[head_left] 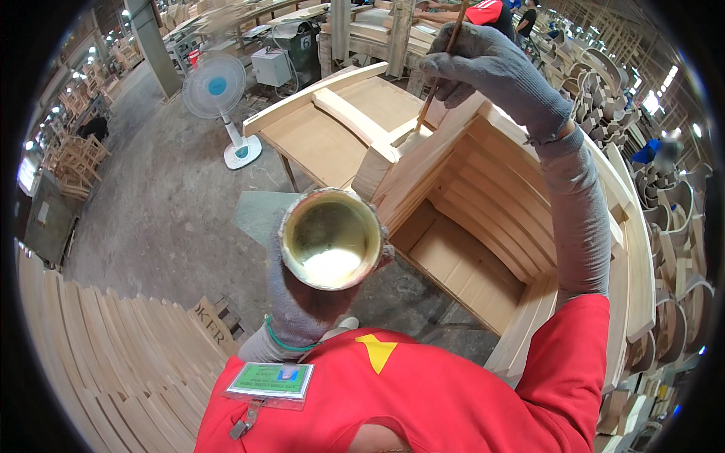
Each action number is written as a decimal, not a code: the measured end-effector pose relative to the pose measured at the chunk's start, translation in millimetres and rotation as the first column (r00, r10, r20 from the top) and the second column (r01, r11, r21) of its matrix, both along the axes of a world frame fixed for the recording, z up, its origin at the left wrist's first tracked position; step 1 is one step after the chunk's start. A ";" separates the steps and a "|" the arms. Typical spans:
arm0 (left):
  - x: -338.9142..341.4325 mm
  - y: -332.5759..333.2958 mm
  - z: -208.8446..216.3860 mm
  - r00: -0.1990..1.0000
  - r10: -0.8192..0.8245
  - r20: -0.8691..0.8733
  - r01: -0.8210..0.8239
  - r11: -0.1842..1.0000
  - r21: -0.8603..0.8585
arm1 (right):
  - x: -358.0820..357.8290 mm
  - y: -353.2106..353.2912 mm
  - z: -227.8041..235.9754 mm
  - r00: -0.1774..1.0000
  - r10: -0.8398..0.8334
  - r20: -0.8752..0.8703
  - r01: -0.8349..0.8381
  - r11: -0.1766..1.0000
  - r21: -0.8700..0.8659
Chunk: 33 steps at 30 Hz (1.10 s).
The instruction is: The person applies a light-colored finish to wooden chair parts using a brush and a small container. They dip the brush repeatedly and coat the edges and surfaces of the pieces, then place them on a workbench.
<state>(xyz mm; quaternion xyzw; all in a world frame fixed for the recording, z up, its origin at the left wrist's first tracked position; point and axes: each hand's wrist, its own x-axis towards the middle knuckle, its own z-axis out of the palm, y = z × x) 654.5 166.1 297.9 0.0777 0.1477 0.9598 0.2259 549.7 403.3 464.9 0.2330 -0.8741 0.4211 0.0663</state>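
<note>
My left hand (298, 302), in a grey glove, holds a round tin can (331, 238) close to my chest; pale yellowish glue sits at its bottom. My right hand (491, 72), also gloved in grey, is raised and grips a thin wooden brush handle (442, 64). The brush tip touches the top end of a pale wooden block (377, 162) at the corner of a curved wooden furniture frame (483, 204). The frame stands in front of me, its ribbed inside open toward me.
A wooden table top (317, 128) lies behind the frame. A blue standing fan (219, 90) is on the concrete floor to the left. Curved wooden slats (113, 355) are stacked at lower left, bent wooden parts (664, 249) piled at right. Another person works at the back.
</note>
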 end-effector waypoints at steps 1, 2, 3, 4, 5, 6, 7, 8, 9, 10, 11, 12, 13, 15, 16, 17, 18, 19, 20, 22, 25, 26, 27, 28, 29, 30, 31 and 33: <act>0.6 -1.8 1.3 0.999 0.035 0.001 -0.035 0.999 -0.038 | 0.9 0.1 -0.4 1.000 0.030 -0.002 -0.030 1.000 0.003; -0.2 -3.8 0.8 0.999 0.050 0.005 -0.049 0.997 -0.051 | 3.4 -8.2 -1.4 0.998 0.067 -0.003 -0.067 0.998 0.005; -0.1 -5.7 0.3 0.998 0.069 0.009 -0.068 0.995 -0.067 | 6.3 -17.6 -2.2 0.994 0.108 -0.003 -0.108 0.994 0.004; 0.0 -6.6 -0.1 0.996 0.087 0.013 -0.085 0.993 -0.084 | 9.2 -26.9 -0.4 0.988 0.147 0.055 -0.145 0.989 -0.041; 0.0 -5.8 -1.1 0.997 0.072 0.018 -0.070 0.995 -0.072 | 9.3 -24.0 -1.2 0.986 0.151 0.068 -0.147 0.988 -0.054; -1.3 -4.6 -1.8 0.998 0.056 0.023 -0.055 0.997 -0.060 | 7.3 -19.2 -1.7 0.985 0.154 0.081 -0.148 0.987 -0.067; -1.9 -3.4 -3.1 0.999 0.040 0.028 -0.039 0.998 -0.048 | 6.6 -13.6 -2.0 0.983 0.156 0.094 -0.149 0.986 -0.080; -1.3 -3.2 -4.7 0.999 0.042 0.022 -0.041 0.998 -0.040 | 9.9 -7.9 6.8 0.979 0.091 0.184 -0.065 0.987 -0.147; -0.8 -2.8 -6.8 0.999 0.043 0.017 -0.042 0.999 -0.031 | 7.7 -1.8 8.7 0.980 0.131 0.151 -0.110 0.984 -0.139; -0.3 -2.6 -8.7 0.999 0.043 0.011 -0.043 0.999 -0.022 | 7.5 0.5 7.7 0.986 0.084 0.145 -0.062 0.987 -0.148; -1.4 -2.3 -10.0 0.999 0.046 0.022 -0.045 0.998 -0.040 | 8.6 -0.2 9.1 0.990 0.035 0.138 -0.013 0.988 -0.154; -2.6 -2.3 -11.3 0.998 0.049 0.033 -0.047 0.997 -0.057 | 8.8 -2.1 9.7 0.986 0.071 0.148 -0.051 0.989 -0.136; -3.3 -2.5 -12.1 0.998 0.052 0.043 -0.049 0.996 -0.075 | 8.3 -5.7 9.6 0.981 0.108 0.158 -0.089 0.989 -0.118; -4.7 -2.7 -12.5 0.998 0.044 0.047 -0.039 0.995 -0.088 | 9.4 -12.3 10.6 0.977 0.160 0.139 -0.145 0.983 -0.109; -5.2 -3.0 -12.9 0.998 0.041 0.049 -0.036 0.995 -0.094 | 10.8 -15.3 11.0 0.978 0.177 0.109 -0.164 0.980 -0.116; -5.2 -2.8 -13.3 0.997 0.074 0.021 -0.069 0.979 -0.193 | 13.4 -16.5 11.4 0.979 0.189 0.074 -0.179 0.976 -0.121; -5.1 -2.3 -14.4 0.994 0.106 -0.010 -0.104 0.952 -0.289 | 7.5 -8.1 8.6 0.966 0.136 0.219 -0.098 0.979 -0.177; -4.9 -3.3 -16.3 0.994 0.108 -0.013 -0.107 0.950 -0.293 | 5.2 -1.4 9.0 0.972 0.110 0.207 -0.076 0.983 -0.166; -5.0 -3.8 -17.7 0.994 0.108 -0.019 -0.109 0.949 -0.295 | 4.3 4.2 11.4 0.978 0.083 0.192 -0.054 0.987 -0.152; -4.1 -7.7 -21.4 0.998 0.049 0.027 -0.045 0.992 -0.115 | 2.5 14.7 14.3 0.988 0.056 0.142 -0.037 0.991 -0.132; -0.4 -11.0 -15.7 0.998 0.043 0.047 -0.042 0.999 -0.011 | 10.6 12.3 20.3 0.996 0.090 0.020 -0.085 0.979 -0.186; 2.1 -12.2 -12.2 0.998 0.059 0.026 -0.059 0.998 -0.027 | 23.0 8.2 26.2 0.994 0.111 0.005 -0.107 0.971 -0.214; 3.2 -12.7 -7.4 0.997 0.077 0.004 -0.076 0.996 -0.042 | 22.8 7.3 24.3 0.995 0.094 -0.016 -0.095 0.972 -0.215; 3.4 -13.0 -4.8 0.995 0.094 -0.017 -0.095 0.994 -0.058 | 22.2 6.7 22.0 0.996 0.078 -0.036 -0.084 0.973 -0.217; 3.7 -13.5 -7.6 0.996 0.092 -0.023 -0.093 0.993 -0.073 | 26.5 7.1 19.4 0.997 0.048 -0.056 -0.059 0.975 -0.216; 3.0 -14.1 -12.2 0.996 0.090 -0.029 -0.092 0.992 -0.087 | 31.9 9.3 18.9 0.997 0.018 -0.073 -0.034 0.975 -0.221; 2.4 -13.9 -14.9 0.996 0.086 -0.034 -0.089 0.991 -0.100 | 38.6 13.8 20.7 0.996 -0.012 -0.090 -0.008 0.974 -0.225; 5.6 -11.1 -10.5 0.998 0.061 0.012 -0.059 0.995 -0.081 | 44.0 16.8 15.1 0.993 -0.052 -0.102 0.025 0.969 -0.248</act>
